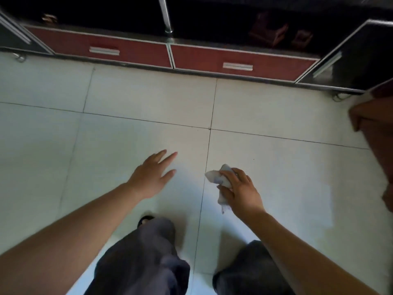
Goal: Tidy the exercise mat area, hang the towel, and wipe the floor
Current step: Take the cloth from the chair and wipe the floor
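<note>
Right hand (242, 192) curled round a crumpled white cloth (219, 177), fingers and thumb bunching it, low over the floor (127, 99) just right of a grout line. Left hand (152, 177) is out beside it, well apart, fingers straight and spread, holding nothing. I can't tell whether it touches the tile. Below my forearms are my legs in dark trousers (148, 252), with a dark shoe (145, 219) poking out under the left one. Pale tiles all around. Ahead, two red drawers (106, 47) with silver handles sit at floor level, and a metal pole (167, 15) rises above them. Brown furniture (374, 124) juts in at the right edge.
</note>
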### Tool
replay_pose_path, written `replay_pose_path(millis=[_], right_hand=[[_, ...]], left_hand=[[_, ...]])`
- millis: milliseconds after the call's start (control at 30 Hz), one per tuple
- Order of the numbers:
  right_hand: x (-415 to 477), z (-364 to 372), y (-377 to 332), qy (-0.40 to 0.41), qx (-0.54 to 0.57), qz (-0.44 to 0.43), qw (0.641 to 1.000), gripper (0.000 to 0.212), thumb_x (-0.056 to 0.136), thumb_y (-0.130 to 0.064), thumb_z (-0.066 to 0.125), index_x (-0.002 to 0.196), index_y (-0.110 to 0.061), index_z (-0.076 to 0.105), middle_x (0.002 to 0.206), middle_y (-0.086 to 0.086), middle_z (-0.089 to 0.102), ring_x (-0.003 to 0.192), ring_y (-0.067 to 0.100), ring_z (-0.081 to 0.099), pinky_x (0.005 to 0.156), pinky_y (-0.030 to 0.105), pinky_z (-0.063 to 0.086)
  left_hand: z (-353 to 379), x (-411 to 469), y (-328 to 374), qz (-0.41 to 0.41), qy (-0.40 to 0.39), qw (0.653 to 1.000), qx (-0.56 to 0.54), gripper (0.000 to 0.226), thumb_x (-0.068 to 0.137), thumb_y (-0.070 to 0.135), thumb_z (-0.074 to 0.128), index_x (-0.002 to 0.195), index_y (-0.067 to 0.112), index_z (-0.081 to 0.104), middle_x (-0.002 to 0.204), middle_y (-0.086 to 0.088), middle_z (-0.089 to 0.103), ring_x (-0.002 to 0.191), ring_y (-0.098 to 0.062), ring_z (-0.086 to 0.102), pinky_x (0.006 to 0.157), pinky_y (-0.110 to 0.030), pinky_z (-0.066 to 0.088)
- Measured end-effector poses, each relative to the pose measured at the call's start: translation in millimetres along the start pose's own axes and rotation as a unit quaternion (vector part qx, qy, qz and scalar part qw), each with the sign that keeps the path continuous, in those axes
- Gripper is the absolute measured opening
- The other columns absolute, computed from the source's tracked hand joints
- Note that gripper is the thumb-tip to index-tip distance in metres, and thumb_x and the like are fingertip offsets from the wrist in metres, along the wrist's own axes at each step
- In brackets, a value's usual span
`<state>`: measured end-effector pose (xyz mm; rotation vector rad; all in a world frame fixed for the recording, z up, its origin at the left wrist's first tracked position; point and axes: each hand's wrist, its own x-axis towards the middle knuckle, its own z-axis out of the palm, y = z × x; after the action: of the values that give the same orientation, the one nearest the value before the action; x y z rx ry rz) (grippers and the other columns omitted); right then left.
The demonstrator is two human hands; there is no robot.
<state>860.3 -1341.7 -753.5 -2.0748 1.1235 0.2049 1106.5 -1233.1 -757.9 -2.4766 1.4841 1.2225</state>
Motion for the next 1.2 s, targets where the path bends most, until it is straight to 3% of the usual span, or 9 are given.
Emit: replay_pose_path(millis=[200, 367, 533, 633, 767, 867, 933, 1100, 1200], right_hand=[[-130, -151, -128, -0.007, 0.12, 0.06, 0.991, 0.027, 0.089, -0.042, 0.049, 0.115, -0.038, 0.049, 0.115, -0.006, 0.051, 0.101, 0.017, 0.054, 0.087, 0.036, 0.049], [-211, -248, -228, 0.022, 0.132, 0.049, 0.99, 0.026, 0.092, -0.036, 0.048, 0.118, -0.03, 0.051, 0.106, -0.015, 0.05, 0.091, 0.004, 0.053, 0.075, 0.008, 0.039], [-232, -298, -285, 0.033, 0.122, -0.017, 0.992, 0.023, 0.089, -0.042, 0.045, 0.11, -0.034, 0.052, 0.111, -0.002, 0.055, 0.096, 0.017, 0.057, 0.083, 0.036, 0.051], [-230, -323, -307, 0.008, 0.189, -0.049, 0.981, 0.007, 0.088, -0.043, 0.044, 0.088, -0.039, 0.05, 0.087, 0.005, 0.06, 0.079, 0.028, 0.064, 0.069, 0.046, 0.057], [-250, -353, -334, 0.001, 0.237, -0.118, 0.964, 0.013, 0.093, -0.024, 0.05, 0.081, -0.03, 0.051, 0.074, 0.009, 0.065, 0.068, 0.022, 0.064, 0.072, 0.045, 0.058], [-267, -368, -357, -0.048, 0.296, -0.159, 0.941, 0.018, 0.091, -0.013, 0.044, 0.075, -0.015, 0.05, 0.055, 0.015, 0.056, 0.049, 0.029, 0.06, 0.051, 0.051, 0.056], [-275, -371, -369, -0.071, 0.307, -0.17, 0.934, 0.017, 0.091, -0.01, 0.042, 0.076, -0.005, 0.049, 0.053, 0.016, 0.055, 0.046, 0.028, 0.059, 0.048, 0.052, 0.055], [-297, -371, -398, -0.13, 0.314, -0.204, 0.918, 0.031, 0.094, -0.023, 0.047, 0.08, 0.005, 0.044, 0.055, 0.023, 0.049, 0.046, 0.03, 0.054, 0.045, 0.032, 0.05], [-306, -365, -418, -0.167, 0.304, -0.223, 0.911, 0.045, 0.095, -0.033, 0.048, 0.075, 0.007, 0.039, 0.054, 0.027, 0.045, 0.045, 0.041, 0.048, 0.047, 0.035, 0.045]], left_hand=[[-145, -173, 111, 0.012, 0.013, 0.992, -0.128, 0.055, 0.096, 0.045, 0.031, 0.148, 0.035, 0.013, 0.156, 0.003, 0.015, 0.143, -0.015, 0.013, 0.114, -0.034, 0.017], [-251, -285, 165, 0.036, 0.069, 0.982, -0.171, 0.054, 0.096, 0.045, 0.032, 0.146, 0.036, 0.015, 0.155, 0.004, 0.019, 0.142, -0.014, 0.018, 0.116, -0.038, 0.021], [-316, -346, 186, 0.045, 0.127, 0.98, -0.145, 0.053, 0.096, 0.045, 0.031, 0.146, 0.036, 0.017, 0.155, 0.006, 0.02, 0.142, -0.012, 0.016, 0.115, -0.034, 0.019], [-334, -366, 194, 0.029, 0.151, 0.979, -0.133, 0.052, 0.097, 0.043, 0.031, 0.146, 0.033, 0.019, 0.155, 0.005, 0.021, 0.142, -0.012, 0.017, 0.114, -0.033, 0.018], [-339, -404, 209, 0.016, 0.172, 0.977, -0.121, 0.054, 0.095, 0.049, 0.027, 0.146, 0.036, 0.016, 0.155, 0.006, 0.019, 0.142, -0.013, 0.017, 0.115, -0.037, 0.02], [-336, -434, 216, -0.018, 0.206, 0.968, -0.142, 0.06, 0.088, 0.058, 0.021, 0.145, 0.04, 0.015, 0.155, 0.009, 0.019, 0.142, -0.012, 0.017, 0.116, -0.039, 0.021], [-333, -451, 218, -0.044, 0.233, 0.958, -0.161, 0.062, 0.085, 0.061, 0.02, 0.144, 0.042, 0.015, 0.155, 0.01, 0.018, 0.142, -0.013, 0.018, 0.115, -0.041, 0.022], [-323, -487, 214, -0.082, 0.28, 0.938, -0.187, 0.059, 0.087, 0.056, 0.025, 0.144, 0.041, 0.017, 0.155, 0.008, 0.02, 0.141, -0.015, 0.022, 0.112, -0.037, 0.022], [-322, -504, 205, -0.108, 0.296, 0.924, -0.215, 0.059, 0.087, 0.056, 0.025, 0.144, 0.041, 0.018, 0.154, 0.008, 0.021, 0.141, -0.015, 0.023, 0.112, -0.037, 0.022]])
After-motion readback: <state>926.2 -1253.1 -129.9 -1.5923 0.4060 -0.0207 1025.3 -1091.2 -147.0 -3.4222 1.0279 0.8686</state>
